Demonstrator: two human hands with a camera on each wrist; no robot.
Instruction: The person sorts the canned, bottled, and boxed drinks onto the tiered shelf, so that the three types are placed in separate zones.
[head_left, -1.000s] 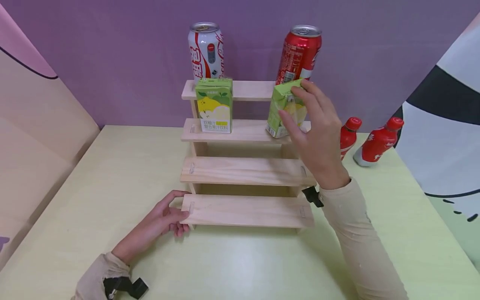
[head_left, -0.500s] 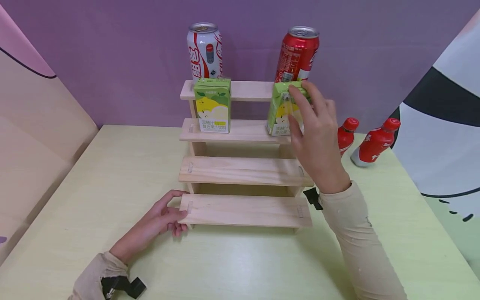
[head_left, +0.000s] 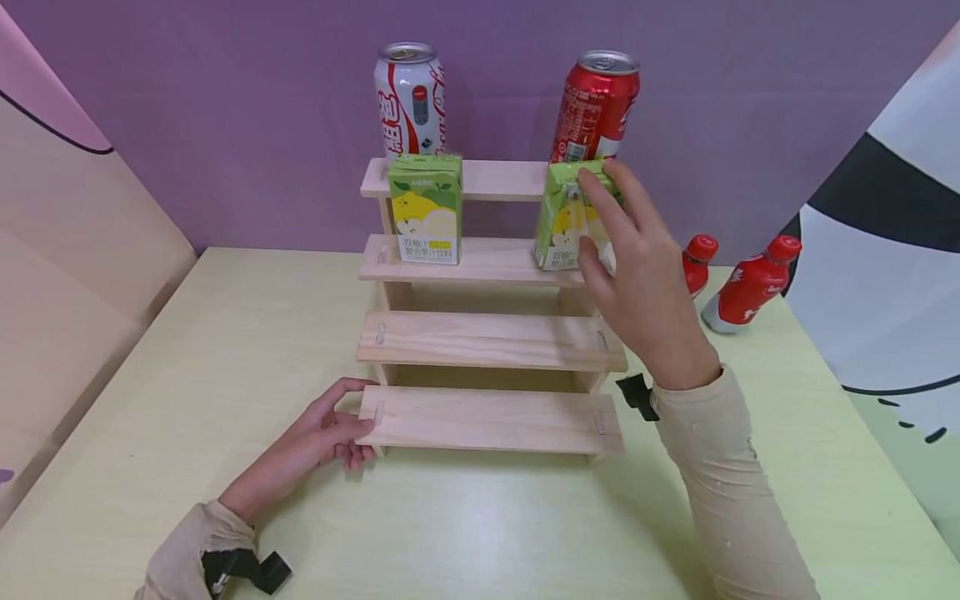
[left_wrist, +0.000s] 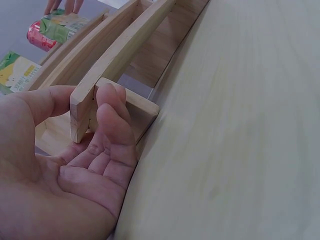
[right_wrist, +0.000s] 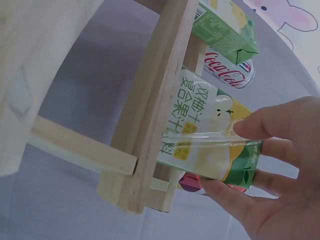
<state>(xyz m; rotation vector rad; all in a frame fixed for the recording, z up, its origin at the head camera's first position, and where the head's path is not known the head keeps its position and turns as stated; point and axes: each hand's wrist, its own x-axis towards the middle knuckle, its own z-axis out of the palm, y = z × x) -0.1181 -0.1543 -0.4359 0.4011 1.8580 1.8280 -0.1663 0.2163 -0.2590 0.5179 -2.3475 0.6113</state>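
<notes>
A tiered wooden display stand (head_left: 491,421) rises in steps on the table. My left hand (head_left: 330,433) grips the left end of its lowest step, thumb on one side and curled fingers by the support, as the left wrist view shows. On the second step from the top, my right hand (head_left: 637,267) holds a green and yellow juice box (right_wrist: 200,125). Its thumb presses the front while the other fingers reach over the top and side. The box stands upright at the step's right end. A matching juice box (head_left: 426,212) stands at the left end of that step.
A white cola can (head_left: 411,104) and a red cola can (head_left: 597,108) stand on the top step. Right of the stand are two red-capped bottles (head_left: 753,283), one partly hidden by my right hand. A purple backdrop (head_left: 285,125) rises behind the table.
The juice box in my right hand has turned from an angle to face forward. My right wrist has since shifted slightly right. The left hand keeps its place on the stand.
</notes>
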